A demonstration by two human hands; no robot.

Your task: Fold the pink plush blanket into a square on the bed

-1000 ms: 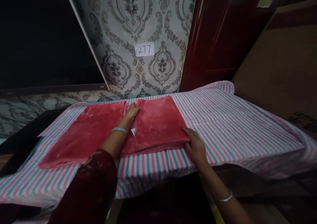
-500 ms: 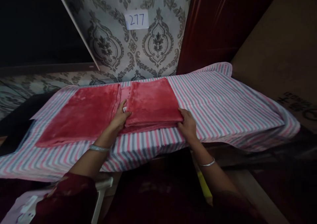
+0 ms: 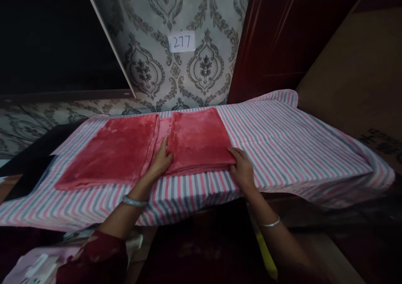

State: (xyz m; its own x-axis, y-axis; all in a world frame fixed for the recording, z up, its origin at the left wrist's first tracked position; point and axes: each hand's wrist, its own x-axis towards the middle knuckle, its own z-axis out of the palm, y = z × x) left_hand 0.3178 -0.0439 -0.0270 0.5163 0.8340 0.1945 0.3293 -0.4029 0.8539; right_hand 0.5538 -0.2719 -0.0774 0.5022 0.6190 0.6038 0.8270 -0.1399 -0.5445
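Observation:
A plush red blanket (image 3: 201, 137) lies folded in two thick panels, with a paler pink strip showing in the gap between them. At that gap, my left hand (image 3: 161, 160) touches the right panel's inner edge, its index finger stretched forward and its thumb apart. My right hand (image 3: 241, 167) grips the front right corner of the right panel, fingers on top; the thumb is hard to make out. Several layers show along the panel's front edge. The left panel (image 3: 116, 150) lies flat, untouched.
A striped cloth (image 3: 289, 142) covers the table and hangs over its front edge. Behind are patterned wallpaper with a paper marked 277 (image 3: 182, 41), a dark screen (image 3: 56, 37) at left and a dark red door panel (image 3: 266, 37). A large cardboard box (image 3: 354, 75) stands at right.
The view has tilted, so everything sits slightly lower and further right. The right panel now lies flatter and closer over its lower layers. A small white tag by my left hand is now hidden.

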